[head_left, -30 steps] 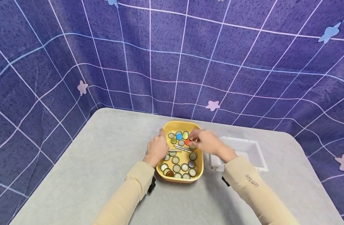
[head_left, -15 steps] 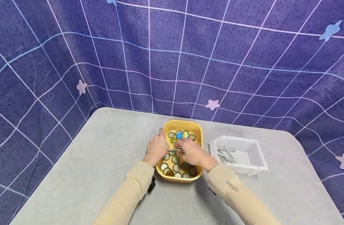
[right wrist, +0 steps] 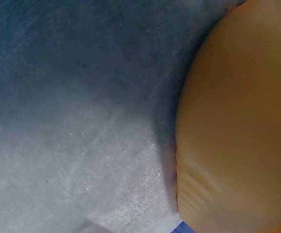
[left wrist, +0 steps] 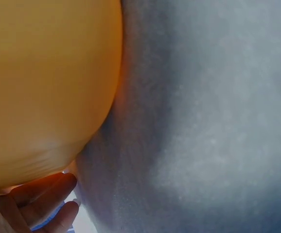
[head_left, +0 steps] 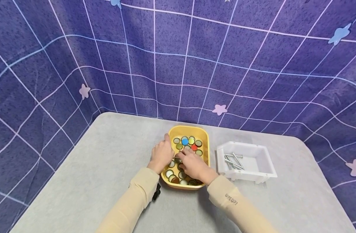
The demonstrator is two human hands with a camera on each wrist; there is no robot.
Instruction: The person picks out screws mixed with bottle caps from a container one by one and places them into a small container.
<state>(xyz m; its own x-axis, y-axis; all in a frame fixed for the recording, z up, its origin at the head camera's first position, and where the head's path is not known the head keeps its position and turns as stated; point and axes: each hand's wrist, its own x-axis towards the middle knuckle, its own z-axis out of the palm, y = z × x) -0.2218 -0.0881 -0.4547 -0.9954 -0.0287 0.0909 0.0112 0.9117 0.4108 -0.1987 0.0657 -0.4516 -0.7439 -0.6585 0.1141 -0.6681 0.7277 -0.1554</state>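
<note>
A yellow plastic bin holds several bottle caps, among them a blue cap, a red cap and a brown cap. My left hand grips the bin's left rim. In the left wrist view its fingers lie against the yellow outer wall. Inside the bin, my right hand has its fingers curled, pinching at silver bolts, which it mostly hides; a small end shows by the fingertips. The right wrist view has only the bin's outside and the table.
A white open-front bin stands to the right, with several silver bolts in its left part. Both bins sit on a grey table. A purple curtain with a line grid hangs behind and around the table.
My right hand has moved left and nearer to me, from beside the red cap to the bolts, uncovering the white bin. My left hand stays on the yellow bin's rim.
</note>
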